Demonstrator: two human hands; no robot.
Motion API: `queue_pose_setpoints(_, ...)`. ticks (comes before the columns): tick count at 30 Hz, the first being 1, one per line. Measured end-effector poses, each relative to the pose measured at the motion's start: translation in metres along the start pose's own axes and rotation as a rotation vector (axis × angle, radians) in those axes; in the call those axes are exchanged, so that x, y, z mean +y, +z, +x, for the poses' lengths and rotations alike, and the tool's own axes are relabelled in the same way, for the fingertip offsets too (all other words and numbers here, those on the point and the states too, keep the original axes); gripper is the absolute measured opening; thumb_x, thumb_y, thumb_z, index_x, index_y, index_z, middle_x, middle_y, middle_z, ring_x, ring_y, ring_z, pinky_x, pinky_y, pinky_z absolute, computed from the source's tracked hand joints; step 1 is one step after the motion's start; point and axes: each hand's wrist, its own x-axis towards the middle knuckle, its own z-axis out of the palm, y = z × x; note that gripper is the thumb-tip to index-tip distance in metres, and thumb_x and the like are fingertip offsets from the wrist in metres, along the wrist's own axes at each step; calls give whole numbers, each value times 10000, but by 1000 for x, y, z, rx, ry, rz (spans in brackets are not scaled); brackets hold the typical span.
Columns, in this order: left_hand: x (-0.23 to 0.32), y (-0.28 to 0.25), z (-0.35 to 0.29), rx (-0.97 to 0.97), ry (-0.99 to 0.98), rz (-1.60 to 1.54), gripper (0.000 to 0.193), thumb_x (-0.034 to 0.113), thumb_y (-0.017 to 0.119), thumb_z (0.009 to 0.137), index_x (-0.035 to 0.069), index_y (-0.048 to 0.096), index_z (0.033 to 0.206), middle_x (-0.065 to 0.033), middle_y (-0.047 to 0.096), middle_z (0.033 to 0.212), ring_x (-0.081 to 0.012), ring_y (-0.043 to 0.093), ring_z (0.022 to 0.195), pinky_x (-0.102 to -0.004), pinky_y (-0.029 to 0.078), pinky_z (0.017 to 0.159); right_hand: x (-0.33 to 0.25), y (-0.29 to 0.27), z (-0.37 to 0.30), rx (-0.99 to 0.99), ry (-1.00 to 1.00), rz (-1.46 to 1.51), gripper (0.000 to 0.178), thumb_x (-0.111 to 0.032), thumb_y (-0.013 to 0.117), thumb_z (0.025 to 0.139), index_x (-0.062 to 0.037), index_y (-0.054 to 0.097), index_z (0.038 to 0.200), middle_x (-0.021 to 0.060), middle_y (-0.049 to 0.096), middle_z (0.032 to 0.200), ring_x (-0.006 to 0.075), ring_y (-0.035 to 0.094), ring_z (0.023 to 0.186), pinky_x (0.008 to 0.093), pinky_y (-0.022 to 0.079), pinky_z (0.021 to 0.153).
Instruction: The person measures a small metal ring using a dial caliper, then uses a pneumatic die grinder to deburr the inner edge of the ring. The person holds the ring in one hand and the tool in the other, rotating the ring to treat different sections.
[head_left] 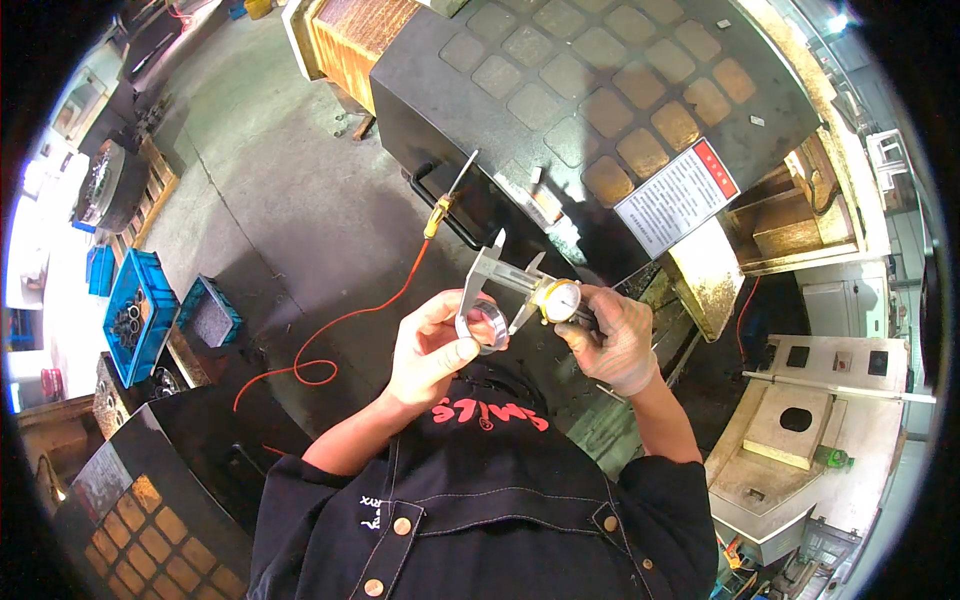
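Observation:
My left hand (424, 356) is closed on a shiny metal ring (494, 338), pinching it between thumb and fingers in front of my chest. My right hand (622, 342) grips a dial caliper (512, 277) by its dial end. The round white dial (562, 300) faces up beside my right fingers. The caliper's long jaws reach down to the ring, one jaw by my left fingertips and the other at the ring's right side. Whether both jaws touch the ring I cannot tell.
A dark machine cover (480, 110) with square panels and a notice sheet (678, 200) stands ahead. A yellow air gun (438, 214) hangs there on an orange hose (398, 296). Blue crates (140, 318) with metal rings stand left. A white machine (800, 430) is at right.

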Motion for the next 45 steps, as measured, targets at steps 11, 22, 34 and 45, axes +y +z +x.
queue_pose_setpoints(11,1,-1,-1,22,0,12,481,152,731,780,-37,519,1168,-117,608,1032,-230,627,912,-385,517,826,-1,2,1,40,-51,-66,379,-187,793,638,-60,611,946,68,623,724,242,607,561,342,475,485)
queue_pose_setpoints(22,2,-1,0,37,1,24,482,169,727,786,-46,513,1160,-128,613,1020,-240,631,911,-385,517,828,0,3,2,69,-116,-127,402,-211,793,637,-53,608,957,69,614,716,259,599,566,345,476,493)
queue_pose_setpoints(34,1,-1,-2,44,21,48,495,223,714,793,-38,512,1163,-149,614,1000,-244,630,882,-377,504,821,-2,5,4,87,-89,-127,365,-271,782,658,-81,617,922,44,595,680,247,584,543,345,453,481)
queue_pose_setpoints(45,0,2,-3,93,8,157,543,332,673,809,-45,494,1157,-160,595,1008,-249,617,882,-378,501,794,0,8,0,115,-121,-176,409,-301,781,652,-61,619,941,56,590,677,253,585,552,356,455,488)
